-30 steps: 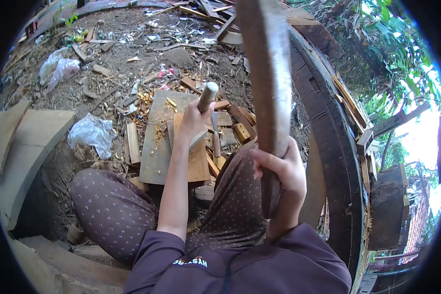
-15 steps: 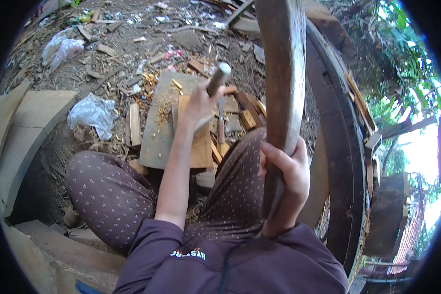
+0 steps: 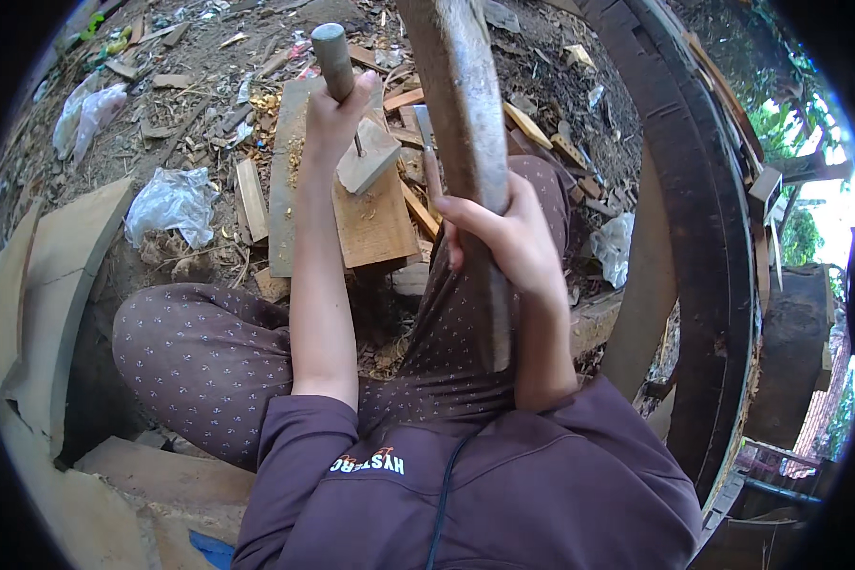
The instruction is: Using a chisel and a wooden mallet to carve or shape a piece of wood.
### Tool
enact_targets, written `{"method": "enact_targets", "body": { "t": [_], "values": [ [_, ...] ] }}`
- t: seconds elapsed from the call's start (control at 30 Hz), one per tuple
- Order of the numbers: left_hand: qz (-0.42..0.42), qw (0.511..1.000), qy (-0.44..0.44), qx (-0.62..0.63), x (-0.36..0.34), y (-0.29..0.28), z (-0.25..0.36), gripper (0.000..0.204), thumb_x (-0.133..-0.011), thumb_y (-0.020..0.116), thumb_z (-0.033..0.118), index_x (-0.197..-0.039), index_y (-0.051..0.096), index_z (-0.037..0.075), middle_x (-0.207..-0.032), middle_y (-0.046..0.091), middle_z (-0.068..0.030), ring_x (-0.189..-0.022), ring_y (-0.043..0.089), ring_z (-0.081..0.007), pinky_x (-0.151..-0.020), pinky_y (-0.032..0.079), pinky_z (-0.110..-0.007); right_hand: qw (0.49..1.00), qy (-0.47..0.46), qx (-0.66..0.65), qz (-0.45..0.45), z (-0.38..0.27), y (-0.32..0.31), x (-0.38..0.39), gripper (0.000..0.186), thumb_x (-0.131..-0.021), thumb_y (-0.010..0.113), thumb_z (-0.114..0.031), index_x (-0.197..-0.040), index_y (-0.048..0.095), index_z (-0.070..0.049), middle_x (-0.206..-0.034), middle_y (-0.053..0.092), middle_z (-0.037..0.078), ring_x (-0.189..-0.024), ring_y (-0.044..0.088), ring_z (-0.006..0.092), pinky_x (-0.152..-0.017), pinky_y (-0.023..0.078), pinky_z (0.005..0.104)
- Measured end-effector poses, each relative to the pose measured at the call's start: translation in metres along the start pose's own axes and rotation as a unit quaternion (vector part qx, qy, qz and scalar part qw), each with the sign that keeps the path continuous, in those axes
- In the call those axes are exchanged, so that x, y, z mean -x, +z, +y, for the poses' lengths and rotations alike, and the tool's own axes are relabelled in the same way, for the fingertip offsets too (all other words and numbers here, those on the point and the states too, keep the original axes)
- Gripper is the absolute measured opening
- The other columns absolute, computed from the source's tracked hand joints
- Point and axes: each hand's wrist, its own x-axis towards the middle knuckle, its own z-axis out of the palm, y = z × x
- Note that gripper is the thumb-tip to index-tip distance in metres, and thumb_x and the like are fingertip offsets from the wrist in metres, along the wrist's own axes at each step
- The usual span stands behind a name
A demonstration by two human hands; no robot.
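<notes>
My left hand (image 3: 336, 125) is wrapped round the handle of a chisel (image 3: 331, 55). Its thin shank reaches a small pale wood block (image 3: 370, 161). This block sits on a larger tan wood piece (image 3: 375, 226), over a grey board (image 3: 283, 204). A thick wooden mallet (image 3: 473, 114), shaped like a long club, is gripped in my right hand (image 3: 505, 233); its upper end runs beyond the top edge of the view. Between the block and the mallet lies another chisel (image 3: 431, 163) with a brown handle and a metal blade.
Wood shavings and several offcuts (image 3: 252, 198) lie around the board. Crumpled clear plastic bags (image 3: 171, 207) rest on the littered ground to the left and right. A large curved dark timber (image 3: 698, 237) stands at my right, and pale curved planks (image 3: 71, 256) at my left.
The mallet has come down and left, closer to the chisel. My left hand has moved left in view, and the chisel handle now leans the other way. The view itself has shifted.
</notes>
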Motion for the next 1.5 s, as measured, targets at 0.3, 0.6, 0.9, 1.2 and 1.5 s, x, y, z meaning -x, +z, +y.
{"method": "enact_targets", "body": {
  "t": [0.3,0.6,0.9,1.2,1.5],
  "values": [
    [0.014,0.996,0.000,0.088,0.010,-0.010,0.008,0.018,-0.094,0.061,0.021,-0.086,0.050,0.009,-0.062,0.040,0.0075,-0.051,0.037,-0.0030,-0.047,0.030,-0.020,0.973,0.164,0.157,-0.030,0.061,0.006,-0.026,0.032,-0.078,0.069,-0.019,-0.092,0.056,0.007,-0.065,0.059,0.008,-0.049,0.060,0.0157,-0.043,0.049,0.0298],
    [0.074,0.942,-0.005,0.329,0.018,-0.056,-0.023,0.028,-0.097,0.052,0.020,-0.073,0.041,0.013,-0.059,0.035,0.0049,-0.050,0.031,-0.0063,-0.051,0.028,-0.025,0.978,0.164,0.127,-0.018,0.059,0.016,-0.024,0.032,-0.082,0.069,-0.021,-0.094,0.052,0.003,-0.067,0.055,0.005,-0.047,0.057,0.0135,-0.043,0.048,0.0282],
    [0.146,0.877,-0.020,0.457,0.027,-0.064,-0.032,0.032,-0.097,0.053,0.023,-0.070,0.037,0.015,-0.057,0.030,0.0060,-0.048,0.028,-0.0073,-0.052,0.027,-0.026,0.985,0.170,0.021,0.027,0.063,0.010,-0.027,0.031,-0.083,0.066,-0.030,-0.074,0.058,-0.002,-0.056,0.059,0.008,-0.045,0.058,0.0150,-0.046,0.049,0.0273],
    [0.201,0.884,-0.003,0.422,0.024,-0.056,-0.028,0.031,-0.095,0.057,0.024,-0.071,0.041,0.015,-0.057,0.032,0.0063,-0.047,0.030,-0.0068,-0.050,0.028,-0.026,0.983,0.176,0.052,-0.014,0.066,0.006,-0.029,0.029,-0.085,0.066,-0.027,-0.084,0.053,-0.001,-0.065,0.056,0.005,-0.050,0.059,0.0125,-0.046,0.049,0.0269],
    [0.050,0.994,0.039,0.090,0.020,-0.021,0.024,0.012,-0.093,0.055,0.015,-0.098,0.053,0.004,-0.076,0.049,0.0007,-0.066,0.044,-0.0078,-0.065,0.041,-0.025,0.985,0.171,0.034,-0.005,0.068,0.004,-0.028,0.028,-0.085,0.066,-0.026,-0.078,0.053,-0.003,-0.069,0.057,0.004,-0.051,0.059,0.0120,-0.047,0.049,0.0272]
  ]
}}
